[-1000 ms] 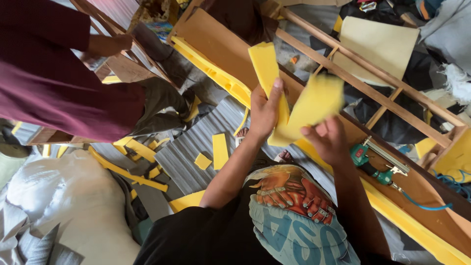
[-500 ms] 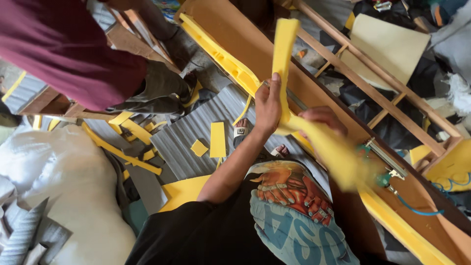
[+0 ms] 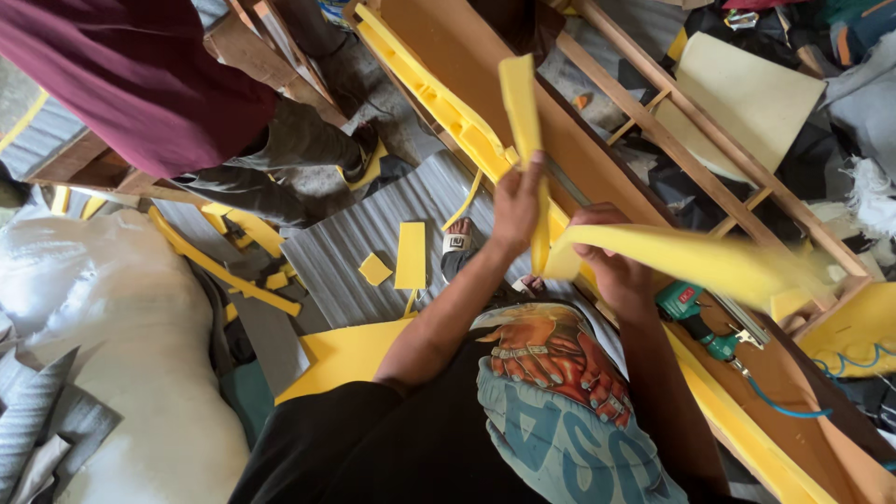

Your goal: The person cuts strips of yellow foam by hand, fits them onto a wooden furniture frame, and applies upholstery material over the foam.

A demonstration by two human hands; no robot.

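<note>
Foam strip (image 3: 523, 121) looks soft and floppy; your left hand (image 3: 516, 207) and right hand (image 3: 611, 266) fingers clamp its bend.

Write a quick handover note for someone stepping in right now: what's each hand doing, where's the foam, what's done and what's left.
Left hand: grips the upright yellow foam strip.
Right hand: holds the other foam strip, which runs out to the right, blurred.
Both are held above the long wooden frame, whose edge carries yellow foam lining.
Done: foam offcuts lie on the floor.
Left: neither held strip is on the frame yet.
</note>
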